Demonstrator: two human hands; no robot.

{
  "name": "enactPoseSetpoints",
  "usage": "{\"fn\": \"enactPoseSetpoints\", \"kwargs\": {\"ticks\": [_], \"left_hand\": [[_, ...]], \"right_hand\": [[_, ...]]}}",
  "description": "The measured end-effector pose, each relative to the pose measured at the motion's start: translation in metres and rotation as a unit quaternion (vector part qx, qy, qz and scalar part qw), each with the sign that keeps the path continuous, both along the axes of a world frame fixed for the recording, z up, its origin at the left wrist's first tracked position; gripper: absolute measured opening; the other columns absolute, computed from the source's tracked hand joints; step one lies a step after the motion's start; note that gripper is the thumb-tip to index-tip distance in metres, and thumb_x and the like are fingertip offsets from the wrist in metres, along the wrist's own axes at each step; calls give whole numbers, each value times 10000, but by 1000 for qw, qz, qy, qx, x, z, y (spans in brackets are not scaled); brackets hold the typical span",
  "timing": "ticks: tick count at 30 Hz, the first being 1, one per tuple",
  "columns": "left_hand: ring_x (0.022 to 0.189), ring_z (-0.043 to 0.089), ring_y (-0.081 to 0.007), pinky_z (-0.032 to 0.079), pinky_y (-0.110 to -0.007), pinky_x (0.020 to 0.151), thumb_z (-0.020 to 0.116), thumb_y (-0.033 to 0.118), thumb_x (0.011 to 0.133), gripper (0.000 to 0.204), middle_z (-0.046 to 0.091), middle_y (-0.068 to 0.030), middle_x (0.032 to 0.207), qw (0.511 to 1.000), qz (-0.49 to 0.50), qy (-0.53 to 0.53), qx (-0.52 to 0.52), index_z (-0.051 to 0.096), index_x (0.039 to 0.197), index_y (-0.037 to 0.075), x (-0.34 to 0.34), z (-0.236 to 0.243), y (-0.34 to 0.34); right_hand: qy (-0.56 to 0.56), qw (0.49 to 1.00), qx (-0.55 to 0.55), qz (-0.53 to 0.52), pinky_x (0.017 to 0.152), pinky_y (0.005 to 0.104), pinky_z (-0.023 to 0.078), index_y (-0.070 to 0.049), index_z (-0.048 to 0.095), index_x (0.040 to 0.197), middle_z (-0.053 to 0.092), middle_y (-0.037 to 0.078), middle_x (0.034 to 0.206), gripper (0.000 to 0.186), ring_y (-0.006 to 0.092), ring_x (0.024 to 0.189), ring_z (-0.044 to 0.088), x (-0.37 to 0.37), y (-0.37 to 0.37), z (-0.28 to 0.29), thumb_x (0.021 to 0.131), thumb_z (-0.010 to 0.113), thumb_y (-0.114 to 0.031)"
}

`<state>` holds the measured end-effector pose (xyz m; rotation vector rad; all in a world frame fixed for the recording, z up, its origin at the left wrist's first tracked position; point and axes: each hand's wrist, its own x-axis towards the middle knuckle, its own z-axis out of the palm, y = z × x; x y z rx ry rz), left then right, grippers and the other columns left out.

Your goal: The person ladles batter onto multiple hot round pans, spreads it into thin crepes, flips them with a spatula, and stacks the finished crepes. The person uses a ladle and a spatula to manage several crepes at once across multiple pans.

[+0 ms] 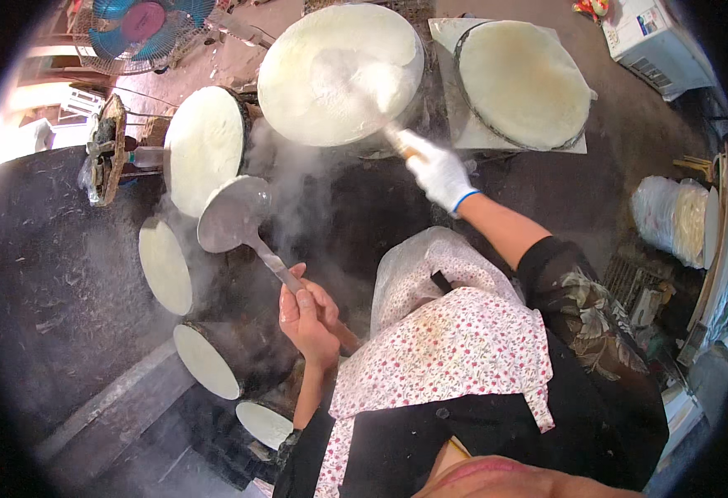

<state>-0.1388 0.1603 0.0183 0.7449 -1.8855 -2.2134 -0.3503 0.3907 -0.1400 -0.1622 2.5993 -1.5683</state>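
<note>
In the head view, the white-gloved right hand (440,174) wraps round the light-brown handle of a tool (399,141) at the large, round, cream-white sheet (293,91), upper centre; its blurred working end could tear that sheet if pressed unevenly. Left of centre, the bare left hand (312,322) clasps a grey metal ladle (233,217); tilting might drip residue, and steam (293,170) could scald bare skin.

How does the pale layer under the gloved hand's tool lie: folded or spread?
Spread: the pale layer forms one broad, flat-looking round.
</note>
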Motion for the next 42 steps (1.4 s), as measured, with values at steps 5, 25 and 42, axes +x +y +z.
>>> {"fn": "enactPoseSetpoints", "kwargs": {"ticks": [5, 25, 42], "left_hand": [[529, 433, -58, 363, -219, 461, 439, 107, 1130, 327, 512, -2, 786, 1000, 4, -10, 4, 484, 1429, -17, -7, -7, 9], [560, 438, -60, 347, -220, 479, 466, 122, 1119, 330, 546, -8, 797, 996, -58, -46, 56, 527, 1415, -10, -41, -11, 6], [553, 453, -38, 337, -202, 502, 485, 78, 1088, 297, 548, 35, 734, 991, 4, -115, 70, 589, 1356, 2, -18, -14, -37]], "right_hand": [[-125, 990, -40, -43, 716, 394, 571, -210, 603, 1487, 753, 164, 1073, 481, 268, 765, 725, -14, -7, 20, 1007, 578, -202], [-56, 993, 93, -51, 740, 450, 587, -277, 619, 1474, 754, 199, 992, 535, 350, 831, 751, 14, 25, -12, 951, 714, -336], [-31, 977, 39, -205, 960, 418, 558, -127, 675, 1390, 710, 186, 1293, 459, 385, 1156, 697, -69, -5, -8, 991, 661, -355]]}}
